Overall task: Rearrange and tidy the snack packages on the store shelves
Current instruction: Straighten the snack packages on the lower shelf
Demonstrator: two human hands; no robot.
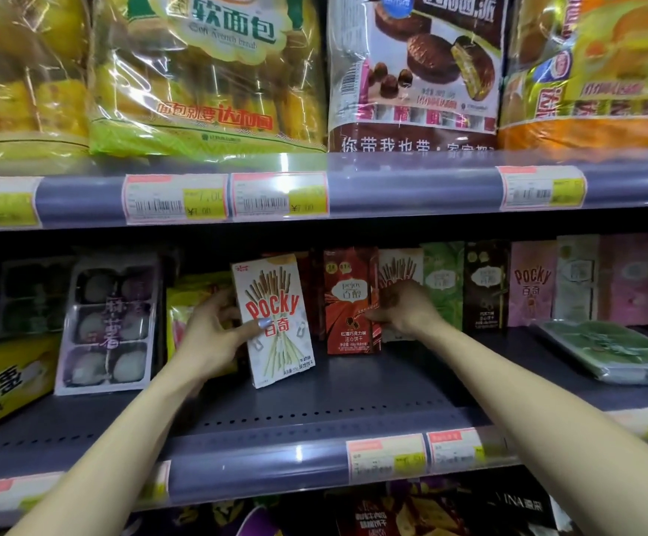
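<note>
The left hand (214,334) grips a white Pocky box (274,323), thumb across its front and fingers curled behind its left edge. The box stands on the shelf (314,404), tilted a little to the left, forward of the row behind it. The right hand (403,307) reaches in to the right of that box, its fingers curled and pinching the right edge of a red Pejoy box (349,303), which stands upright between the two hands.

Just behind the right hand stands another white box (399,265), partly hidden by the knuckles. Further right of that hand runs a row of upright boxes: a green box (444,280), a dark box (484,284) and a pink Pocky box (533,284), with paler ones beyond. A flat green tray (616,350) lies on the shelf well right of the hand.

Just left of the left hand, partly behind it, sits a yellow bag (187,303). Further left, a mochi tray (109,323) leans upright, and a yellow carton (1,381) sits at the far left.

Above both hands, the upper shelf holds bread bags (206,71) and a chocolate pie bag (415,71).
</note>
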